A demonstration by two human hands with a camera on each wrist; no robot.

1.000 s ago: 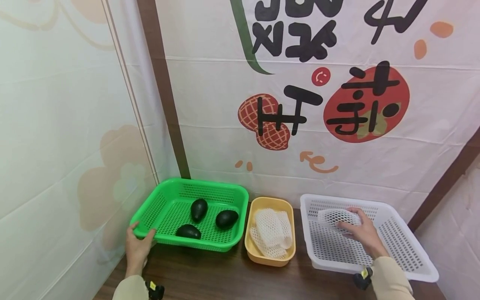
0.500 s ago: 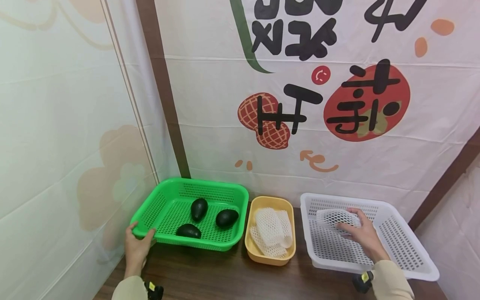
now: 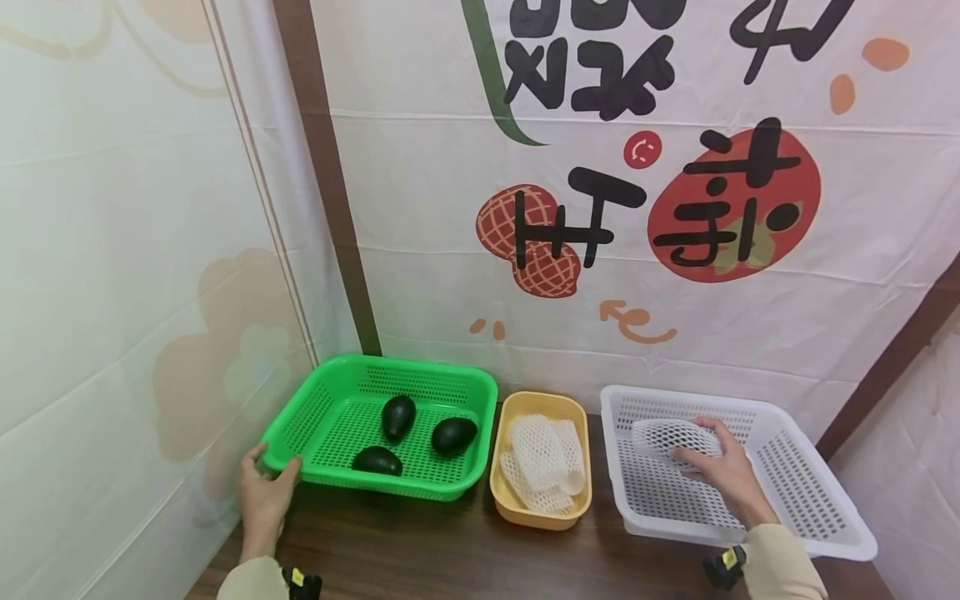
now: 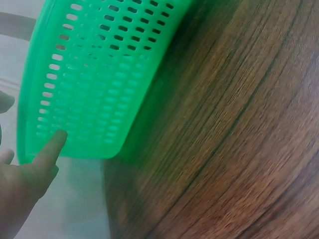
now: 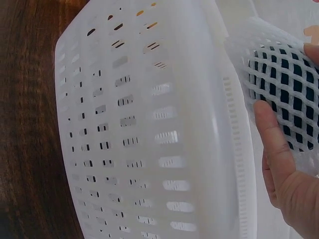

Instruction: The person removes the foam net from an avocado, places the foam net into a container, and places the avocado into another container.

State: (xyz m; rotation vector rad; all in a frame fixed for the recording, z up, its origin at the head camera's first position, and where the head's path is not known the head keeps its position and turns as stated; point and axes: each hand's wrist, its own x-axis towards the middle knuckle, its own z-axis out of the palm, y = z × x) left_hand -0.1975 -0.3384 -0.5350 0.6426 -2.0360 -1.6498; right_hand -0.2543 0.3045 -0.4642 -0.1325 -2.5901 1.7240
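My right hand pinches a dark avocado in a white foam net between thumb and fingers, inside the white basket. The right wrist view shows the dark skin through the mesh of the avocado's net. At the near left corner of the green basket, my left hand has its thumb and fingers spread around the corner. In the left wrist view one fairly straight finger lies against the basket's perforated wall. Three bare dark avocados lie in the green basket.
Between the two baskets stands a small yellow bin with several white foam nets in it. All stand on a dark wooden table. A printed cloth wall rises right behind them, and another cloth closes the left side.
My left hand has shifted slightly left and down at the green basket's corner. My right hand and the netted avocado stay nearly still.
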